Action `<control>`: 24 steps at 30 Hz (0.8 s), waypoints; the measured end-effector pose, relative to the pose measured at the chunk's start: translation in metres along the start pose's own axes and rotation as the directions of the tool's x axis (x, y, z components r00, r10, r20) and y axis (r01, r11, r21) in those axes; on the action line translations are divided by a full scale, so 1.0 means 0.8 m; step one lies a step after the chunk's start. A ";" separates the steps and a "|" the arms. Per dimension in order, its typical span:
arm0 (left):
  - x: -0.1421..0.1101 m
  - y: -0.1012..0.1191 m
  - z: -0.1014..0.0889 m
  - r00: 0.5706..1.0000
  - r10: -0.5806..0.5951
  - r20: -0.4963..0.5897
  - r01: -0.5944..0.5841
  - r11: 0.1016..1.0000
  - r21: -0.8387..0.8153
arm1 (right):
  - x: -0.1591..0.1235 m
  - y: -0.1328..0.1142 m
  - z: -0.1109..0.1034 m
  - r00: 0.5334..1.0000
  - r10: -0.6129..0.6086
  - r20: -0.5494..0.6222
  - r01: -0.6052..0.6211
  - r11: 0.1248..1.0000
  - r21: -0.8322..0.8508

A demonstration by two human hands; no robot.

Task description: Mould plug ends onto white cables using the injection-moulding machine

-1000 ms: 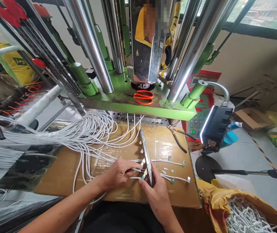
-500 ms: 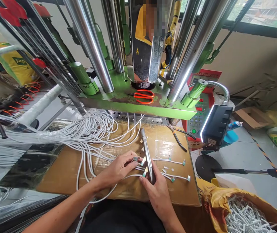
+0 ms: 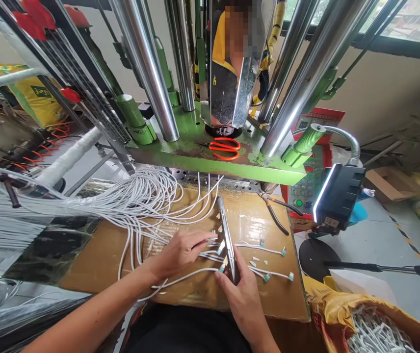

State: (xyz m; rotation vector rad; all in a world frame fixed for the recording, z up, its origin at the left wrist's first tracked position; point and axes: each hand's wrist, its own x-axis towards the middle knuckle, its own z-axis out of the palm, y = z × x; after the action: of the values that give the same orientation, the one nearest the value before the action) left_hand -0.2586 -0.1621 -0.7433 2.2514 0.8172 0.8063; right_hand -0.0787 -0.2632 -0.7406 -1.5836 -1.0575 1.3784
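Observation:
My right hand (image 3: 246,294) grips the lower end of a narrow metal bar (image 3: 227,235), which stands on edge on the brown work surface. Along its left side sit several small brass-coloured tabs, and two white cables with teal-ended plugs (image 3: 222,246) meet it there. Just left of the bar, my left hand (image 3: 184,249) pinches the end of a cable, a small pale plug (image 3: 212,239) between thumb and forefinger. The fingers partly cover this plug. More white cables with teal tips (image 3: 282,252) lie to the right of the bar.
A thick bundle of white cables (image 3: 147,193) spreads from the left. Orange-handled pliers (image 3: 278,215) lie near the press, and red-handled scissors (image 3: 224,148) rest on its green plate (image 3: 195,159). A sack of white scraps (image 3: 375,328) stands at lower right.
My left hand has brought the pinched plug slightly up and right, closer to the bar. My right hand keeps its grip on the bar. The whole view has shifted a little.

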 end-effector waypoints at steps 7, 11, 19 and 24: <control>0.014 -0.022 0.004 0.990 0.092 0.107 -0.088 0.995 -0.044 | -0.001 0.000 0.000 1.000 -0.005 0.000 0.005 1.000 0.007; 0.014 -0.023 0.005 0.991 0.081 0.108 -0.077 0.996 -0.040 | -0.001 0.000 0.000 1.000 -0.004 -0.002 0.004 1.000 -0.005; 0.011 -0.027 0.008 0.994 0.109 0.022 -0.109 0.994 0.005 | 0.001 0.000 -0.001 0.998 -0.053 0.019 0.053 0.998 -0.024; 0.016 -0.015 0.008 0.994 -0.106 0.005 0.106 0.990 -0.095 | 0.000 -0.007 -0.002 0.999 -0.045 0.012 0.045 0.998 -0.039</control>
State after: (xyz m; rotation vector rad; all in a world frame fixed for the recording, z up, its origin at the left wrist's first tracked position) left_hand -0.2499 -0.1477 -0.7518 2.1059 0.8721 0.7790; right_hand -0.0777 -0.2616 -0.7352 -1.5722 -1.1264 1.3458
